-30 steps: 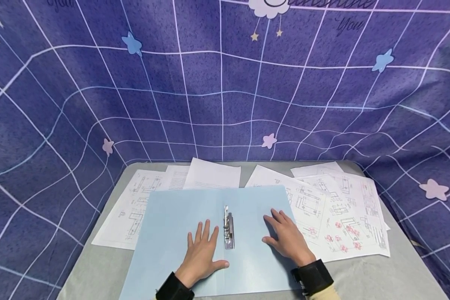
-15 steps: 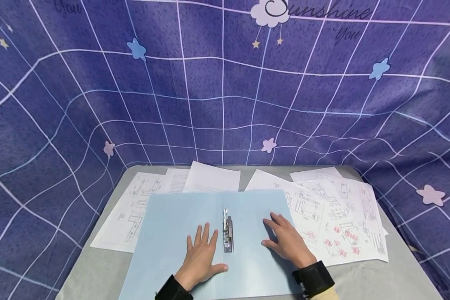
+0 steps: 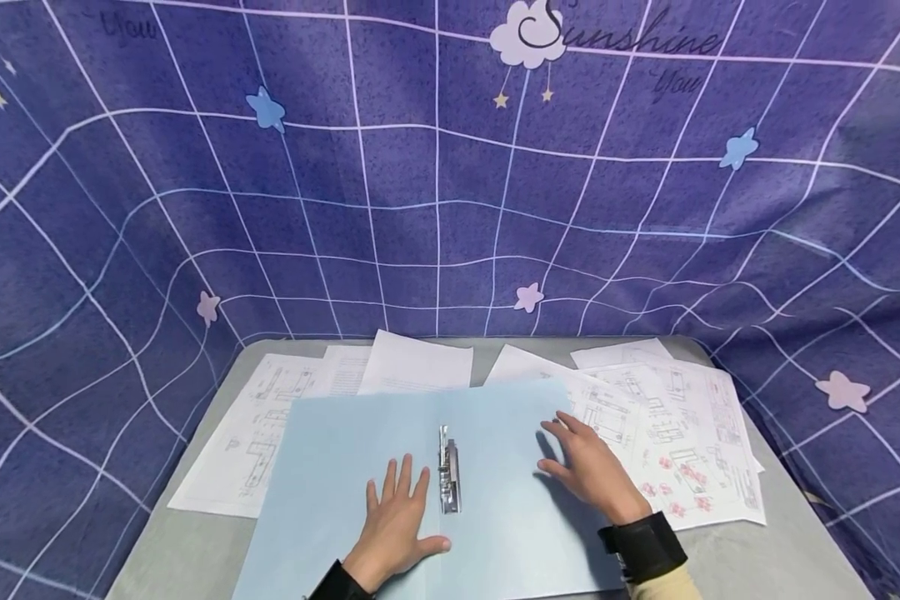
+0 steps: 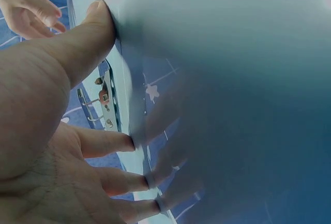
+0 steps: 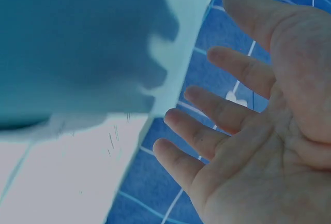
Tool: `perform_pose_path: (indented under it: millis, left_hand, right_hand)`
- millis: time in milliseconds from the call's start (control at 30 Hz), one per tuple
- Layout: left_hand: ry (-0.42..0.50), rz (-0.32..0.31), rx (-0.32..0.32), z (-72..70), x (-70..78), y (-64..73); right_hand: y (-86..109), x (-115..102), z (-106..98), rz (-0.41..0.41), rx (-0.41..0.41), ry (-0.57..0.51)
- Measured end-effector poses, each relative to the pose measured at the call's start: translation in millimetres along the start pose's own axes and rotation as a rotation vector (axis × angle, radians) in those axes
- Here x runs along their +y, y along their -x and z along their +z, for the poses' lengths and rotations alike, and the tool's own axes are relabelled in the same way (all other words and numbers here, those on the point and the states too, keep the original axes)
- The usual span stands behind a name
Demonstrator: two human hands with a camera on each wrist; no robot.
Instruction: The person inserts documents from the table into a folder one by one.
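A light blue folder (image 3: 345, 433) lies spread flat on the table, with a metal lever clip (image 3: 450, 471) near its fold. My left hand (image 3: 393, 525) rests on the left cover with fingers spread, its thumb reaching toward the fold. In the left wrist view the left fingertips (image 4: 126, 142) touch the glossy cover, and the clip shows beyond them. Over the folder's right cover hovers my right hand (image 3: 596, 471), fingers loosely extended and holding nothing. The right wrist view shows the right palm (image 5: 248, 182) apart from the folder (image 5: 77, 53), whose surface carries the hand's shadow.
Printed drawing sheets (image 3: 258, 442) stick out from under the folder's left side. Blank-looking paper (image 3: 416, 367) lies behind it. More drawings with red marks (image 3: 682, 475) overlap on the right. A purple patterned cloth (image 3: 450, 183) hangs around the grey table (image 3: 195, 550).
My right hand has lifted off the right cover and shifted slightly right. The left hand stays on the left cover. The head view has tilted up a little.
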State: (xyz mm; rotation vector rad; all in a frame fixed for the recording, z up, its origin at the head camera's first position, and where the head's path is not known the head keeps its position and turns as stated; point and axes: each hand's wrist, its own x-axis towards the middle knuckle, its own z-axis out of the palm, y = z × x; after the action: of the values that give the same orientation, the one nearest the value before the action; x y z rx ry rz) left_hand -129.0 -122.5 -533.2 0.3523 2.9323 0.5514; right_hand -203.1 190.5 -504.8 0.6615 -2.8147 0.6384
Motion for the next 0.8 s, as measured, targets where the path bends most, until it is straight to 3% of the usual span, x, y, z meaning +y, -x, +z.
perform_pose_path:
  millis: [300,800]
  left_hand:
    - [0.013,-0.012,0.013,-0.9,1.9,-0.1]
    - [0.036,-0.007,0.025,3.1,-1.3,-2.7]
  right_hand:
    - [3.8,24,-22,0.038,0.06,0.028]
    - [18.4,70,-51,0.154,0.062,0.056]
